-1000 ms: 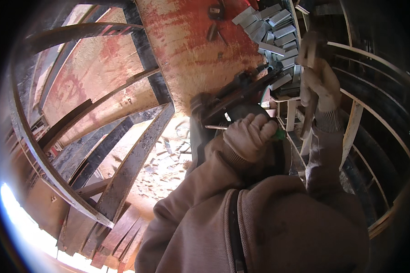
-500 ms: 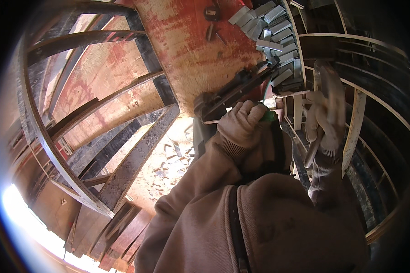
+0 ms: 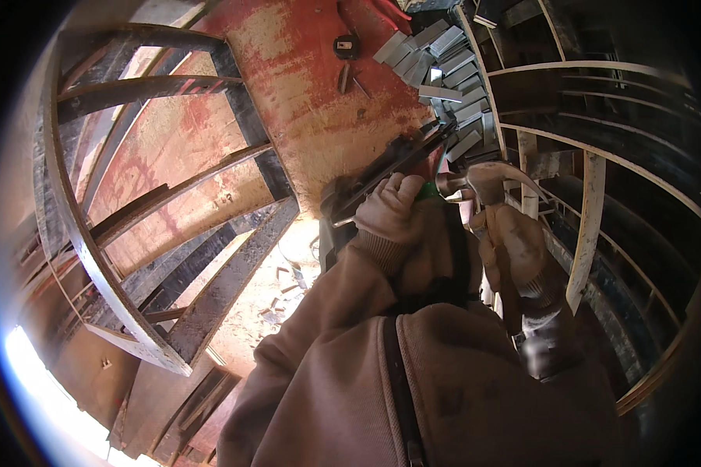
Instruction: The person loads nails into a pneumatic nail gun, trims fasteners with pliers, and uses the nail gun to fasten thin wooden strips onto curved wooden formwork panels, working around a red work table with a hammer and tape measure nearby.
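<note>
My left hand (image 3: pixel 393 206), in a pale work glove, is closed round the grip of a dark nail gun (image 3: pixel 382 167). The gun's long straight magazine points up and to the right, and a green part (image 3: pixel 427 189) shows beside my fist. Close by on the right, my gloved right hand (image 3: pixel 514 243) is wrapped round a claw hammer (image 3: pixel 491 180). The hammer's head stands above my fingers, its claw toward the right and its face near the green part. Its handle runs down past my palm, partly hidden.
Grey metallic strips (image 3: pixel 459 74) lie heaped beyond the gun. A tape measure (image 3: pixel 346 47) rests on the worn red board (image 3: pixel 288 78). Curved wooden frames stand at the left (image 3: pixel 156 183) and right (image 3: pixel 588 226). Loose scraps (image 3: pixel 276 303) lie lower down.
My right hand has come down and to the left with the hammer, so its head is now near the nail gun. My left hand keeps its grip. The whole view has shifted slightly.
</note>
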Tool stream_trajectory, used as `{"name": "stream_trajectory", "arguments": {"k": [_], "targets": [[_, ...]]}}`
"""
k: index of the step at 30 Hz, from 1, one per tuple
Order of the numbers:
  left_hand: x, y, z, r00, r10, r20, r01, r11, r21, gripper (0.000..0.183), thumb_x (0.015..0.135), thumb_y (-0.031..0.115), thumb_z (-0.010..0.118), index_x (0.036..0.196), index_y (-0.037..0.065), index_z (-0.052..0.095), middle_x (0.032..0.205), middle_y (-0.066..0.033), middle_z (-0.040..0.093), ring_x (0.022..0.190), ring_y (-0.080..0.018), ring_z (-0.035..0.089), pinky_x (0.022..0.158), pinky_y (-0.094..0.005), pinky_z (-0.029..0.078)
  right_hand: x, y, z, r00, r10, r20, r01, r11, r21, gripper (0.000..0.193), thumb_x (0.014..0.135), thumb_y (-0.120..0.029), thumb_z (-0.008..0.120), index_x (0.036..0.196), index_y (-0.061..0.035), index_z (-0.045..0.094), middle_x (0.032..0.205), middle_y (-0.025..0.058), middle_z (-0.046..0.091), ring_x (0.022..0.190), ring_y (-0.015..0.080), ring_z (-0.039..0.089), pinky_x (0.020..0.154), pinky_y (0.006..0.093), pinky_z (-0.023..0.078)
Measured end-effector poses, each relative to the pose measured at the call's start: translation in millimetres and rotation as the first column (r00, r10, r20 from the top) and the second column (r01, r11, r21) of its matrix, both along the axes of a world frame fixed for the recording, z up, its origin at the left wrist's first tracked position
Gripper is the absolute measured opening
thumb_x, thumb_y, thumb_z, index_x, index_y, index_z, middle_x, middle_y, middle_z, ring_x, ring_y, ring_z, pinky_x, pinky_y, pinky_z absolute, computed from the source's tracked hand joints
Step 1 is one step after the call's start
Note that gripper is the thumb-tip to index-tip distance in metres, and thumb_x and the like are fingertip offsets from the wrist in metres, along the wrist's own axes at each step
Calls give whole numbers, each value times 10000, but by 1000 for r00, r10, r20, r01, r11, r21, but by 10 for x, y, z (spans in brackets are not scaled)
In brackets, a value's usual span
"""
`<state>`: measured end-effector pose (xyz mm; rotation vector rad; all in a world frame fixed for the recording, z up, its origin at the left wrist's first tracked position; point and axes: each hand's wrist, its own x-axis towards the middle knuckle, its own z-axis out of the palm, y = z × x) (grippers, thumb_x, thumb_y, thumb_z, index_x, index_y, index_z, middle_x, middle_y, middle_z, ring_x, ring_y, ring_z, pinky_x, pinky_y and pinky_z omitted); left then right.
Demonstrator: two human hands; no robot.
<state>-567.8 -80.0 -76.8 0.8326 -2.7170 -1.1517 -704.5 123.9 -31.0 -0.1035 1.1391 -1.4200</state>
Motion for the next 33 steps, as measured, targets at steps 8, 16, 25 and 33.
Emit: {"name": "stream_trajectory", "arguments": {"k": [8, 16, 25, 33], "targets": [[68, -12, -36, 998, -40, 46, 37, 998, 52, 221, 847, 264, 675, 1041, 172, 624, 1017, -88, 655, 946, -343, 670, 734, -479, 556, -208, -116, 118, 957, -272, 102, 280, 957, -75, 506, 1083, -465, 422, 1119, 19, 562, 633, 59, 591, 466, 118, 558, 407, 260, 454], [187, -73, 1, 983, -106, 151, 110, 994, -24, 150, 844, 199, 684, 985, 159, 651, 941, -73, 669, 908, -341, 667, 727, -450, 546, -363, 153, -283, 902, -256, 347, 333, 925, -182, 468, 1100, -352, 375, 1290, 44, 536, 732, 123, 621, 578, 229, 653, 507, 396, 591], [-7, -48, 121, 990, -141, -4, 140, 990, -19, 158, 822, 208, 697, 972, 168, 669, 923, -66, 664, 882, -321, 667, 723, -437, 548, -418, -40, -471, 984, -112, 141, 136, 974, -181, 429, 1053, -208, 525, 1380, 56, 441, 791, 106, 635, 586, 277, 692, 481, 400, 630], [-118, -803, -72, 913, 302, -272, -273, 952, 140, 177, 881, 235, 707, 1034, 156, 665, 900, -96, 692, 827, -333, 682, 694, -436, 544, -371, -1329, -629, 558, 412, -720, -77, 890, 449, 557, 847, -124, 692, 1379, -46, 545, 902, 126, 707, 832, 272, 719, 755, 405, 586]]}}
